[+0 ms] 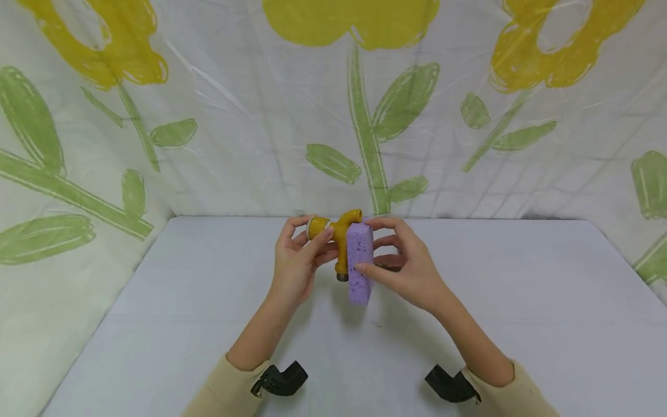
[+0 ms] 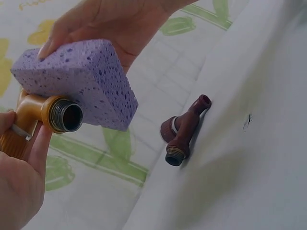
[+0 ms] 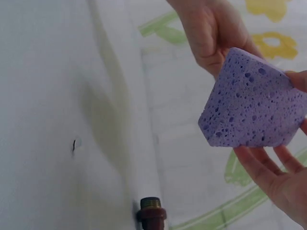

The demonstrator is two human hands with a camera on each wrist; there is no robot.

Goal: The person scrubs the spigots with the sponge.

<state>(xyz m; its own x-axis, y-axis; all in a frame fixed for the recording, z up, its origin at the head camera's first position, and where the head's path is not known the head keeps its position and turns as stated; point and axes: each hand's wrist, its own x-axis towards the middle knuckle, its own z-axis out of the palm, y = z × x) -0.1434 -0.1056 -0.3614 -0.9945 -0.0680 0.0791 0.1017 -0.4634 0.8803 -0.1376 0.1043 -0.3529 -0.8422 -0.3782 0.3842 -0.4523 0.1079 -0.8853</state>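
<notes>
In the head view my left hand [image 1: 293, 269] grips a mustard-yellow tap [image 1: 341, 240] by its ribbed collar, thumb in front. The tap's threaded end points down; its curved spout is at the top. My right hand [image 1: 414, 269] pinches a purple sponge [image 1: 359, 260] between thumb and fingers. The sponge stands on edge against the tap's right side, both held above the table. From the left wrist, the sponge [image 2: 72, 86] appears behind the tap's threaded mouth [image 2: 67, 115]. In the right wrist view the sponge [image 3: 254, 105] hides the yellow tap.
A dark red tap [image 2: 189, 127] lies on the white tabletop [image 1: 208, 324] towards the back, mostly hidden by my right hand in the head view. Behind the table hangs a flower-painted sheet [image 1: 250, 116]. Dark wrist mounts [image 1: 283, 379] are at both sleeves.
</notes>
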